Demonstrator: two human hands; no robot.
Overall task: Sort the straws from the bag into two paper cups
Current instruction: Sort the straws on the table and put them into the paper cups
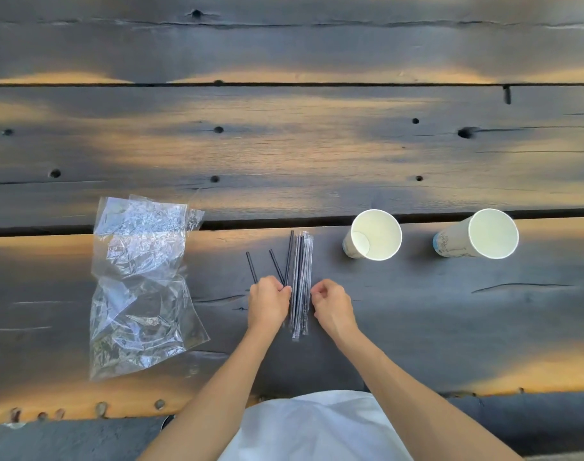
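- Crinkled clear plastic bag [141, 287] lies flat at left on dark weathered plank surface [317, 144], w/ knots & cracks.
- Left hand [269, 302] fingers curled on loose thin black straws [277, 266].
- Wrapped straw bundle [300, 284] betw. hands.
- Right hand [332, 306] loosely curled beside bundle; grip unclear.
- 2 white paper cups [373, 235] [478, 234] upright at right, apart.

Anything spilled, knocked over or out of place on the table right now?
Nothing spilled or toppled. Both paper cups stand upright and empty. Only two loose black straws lie splayed left of the wrapped bundle.
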